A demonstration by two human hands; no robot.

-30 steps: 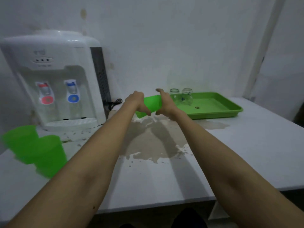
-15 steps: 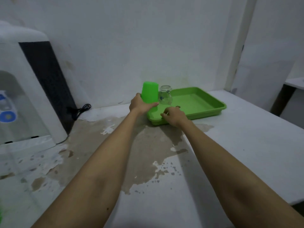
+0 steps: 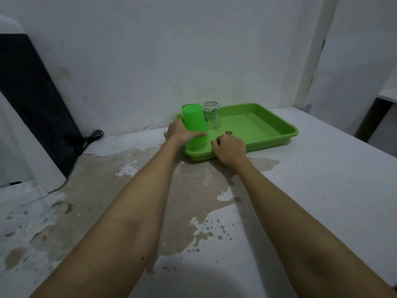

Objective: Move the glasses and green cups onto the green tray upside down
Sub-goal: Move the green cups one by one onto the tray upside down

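Note:
A green cup (image 3: 193, 122) stands upside down at the near left corner of the green tray (image 3: 257, 127). My left hand (image 3: 181, 133) is wrapped around its lower part. Just behind it a clear glass (image 3: 211, 115) sits upside down on the tray; a second glass is hidden behind the cup, only its rim edge showing. My right hand (image 3: 229, 148) rests as a loose fist on the tray's near rim, holding nothing. A small ring-like mark (image 3: 228, 132) lies on the tray floor.
A white water dispenser (image 3: 25, 125) with a black back panel stands at the left, its black cable (image 3: 89, 137) coiled by the wall. The white tabletop (image 3: 322, 190) has a large worn, peeled patch in front of the tray. A wall runs close behind.
The view swung right, away from the dispenser and the two other green cups. The cup went from held sideways between both hands to upside down on the tray; my right hand let go.

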